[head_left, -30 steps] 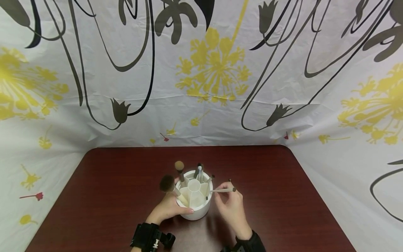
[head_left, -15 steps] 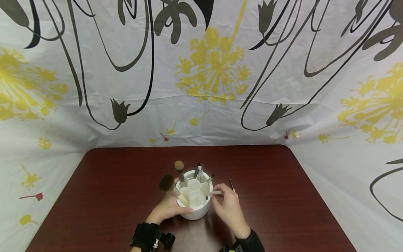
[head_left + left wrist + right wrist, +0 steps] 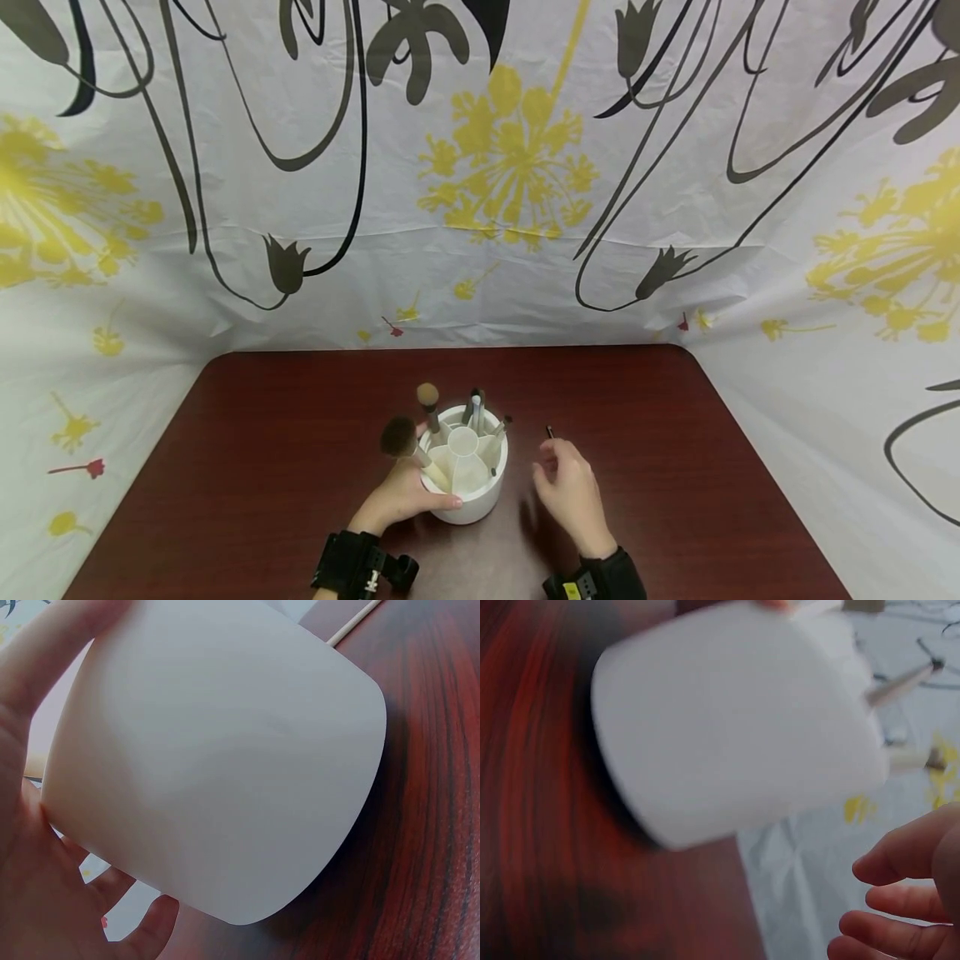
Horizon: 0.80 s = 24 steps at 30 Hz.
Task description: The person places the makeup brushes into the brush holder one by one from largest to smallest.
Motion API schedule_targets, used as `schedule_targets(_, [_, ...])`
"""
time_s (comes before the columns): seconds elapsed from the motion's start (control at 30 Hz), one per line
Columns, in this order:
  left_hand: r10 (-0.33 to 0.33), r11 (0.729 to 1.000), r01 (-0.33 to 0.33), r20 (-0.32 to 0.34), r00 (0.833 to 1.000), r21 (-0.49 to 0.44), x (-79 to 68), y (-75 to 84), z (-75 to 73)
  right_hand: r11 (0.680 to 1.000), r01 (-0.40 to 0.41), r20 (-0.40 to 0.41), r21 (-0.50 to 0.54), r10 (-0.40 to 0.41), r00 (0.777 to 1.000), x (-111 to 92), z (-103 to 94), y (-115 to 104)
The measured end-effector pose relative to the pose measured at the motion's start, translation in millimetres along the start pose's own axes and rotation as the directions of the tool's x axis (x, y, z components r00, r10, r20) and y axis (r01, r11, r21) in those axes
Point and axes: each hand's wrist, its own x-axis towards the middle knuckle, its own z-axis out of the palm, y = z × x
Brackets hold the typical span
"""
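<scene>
My left hand [image 3: 405, 492] grips a white round makeup brush holder [image 3: 480, 506], its thumb along the near side. In the left wrist view the holder's smooth wall [image 3: 225, 765] fills most of the picture. Brushes stand in its compartments: a large dark fluffy one [image 3: 397, 437], a smaller tan-headed one [image 3: 427, 395] and several slim ones [image 3: 477, 406]. To the right of the holder, apart from it, is my right hand [image 3: 567, 492]; its fingers are loosely bent with nothing visible between them. A slim brush's dark tip [image 3: 550, 432] shows just behind that hand.
All of this is on a dark red-brown table [image 3: 300, 433] with rounded far corners. A white cloth [image 3: 480, 292] printed with yellow and grey flowers hangs behind and at both sides. In the left wrist view a thin pale stick [image 3: 356, 622] lies beyond the holder.
My right hand lowered a pale brush at the holder's right rim, let go of it and drew back to the right. The left hand and the holder have stayed put.
</scene>
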Motion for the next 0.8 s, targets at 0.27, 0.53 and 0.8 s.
schedule_targets(0.27, [0.009, 0.999, -0.008, 0.019, 1.000, -0.034, 0.1, -0.3, -0.8, 0.993, -0.060, 0.036, -0.101, 0.064, 0.997, -4, 9.9, 32])
schedule_targets(0.53, [0.013, 0.999, -0.012, 0.016, 1.000, -0.051, -0.7, 0.7, -1.4, 0.975, -0.130, 0.116, -0.178, 0.152, 0.981, -7, 18.2, 49])
schedule_targets(0.8, [-0.025, 0.999, 0.025, -0.005, 1.000, -0.026, -1.5, 3.6, 0.1, 0.964, -0.180, 0.135, -0.194, 0.208, 0.969, -9, 24.2, 56])
